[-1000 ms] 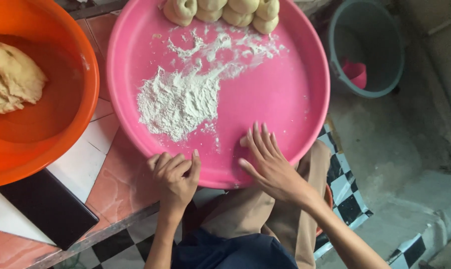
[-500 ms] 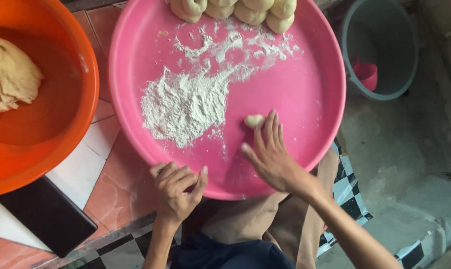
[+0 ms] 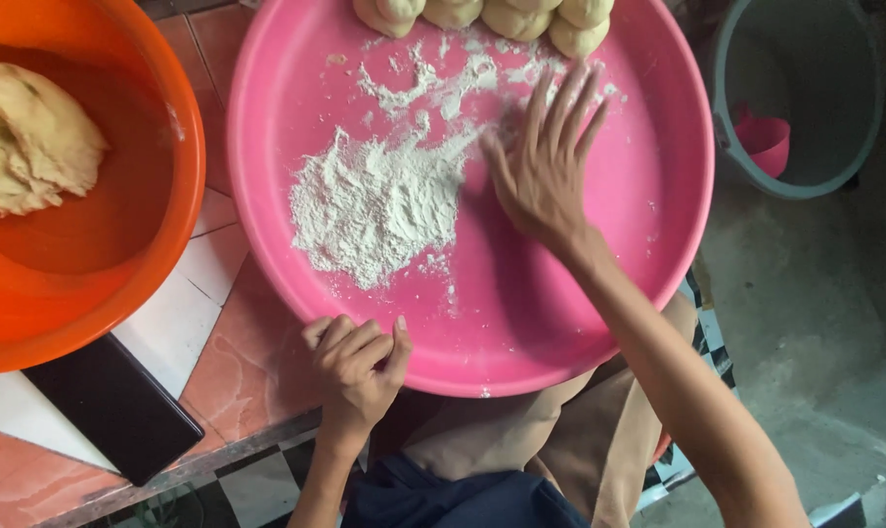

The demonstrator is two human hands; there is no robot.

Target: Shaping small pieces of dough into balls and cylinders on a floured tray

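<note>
Surface: tiled table (image 3: 243,367) of pink, white and black squares.
Tray: round pink plastic tray (image 3: 658,225), a heap of white flour (image 3: 375,205) left of centre, pale dough balls (image 3: 482,15) along its far rim.
Right hand (image 3: 541,161): flat on the tray beside the flour, fingers spread.
Left hand (image 3: 355,362): fingers curled together at the tray's near rim.
Bowl: orange plastic bowl (image 3: 120,284) at left, holding a dough lump (image 3: 32,137).
</note>
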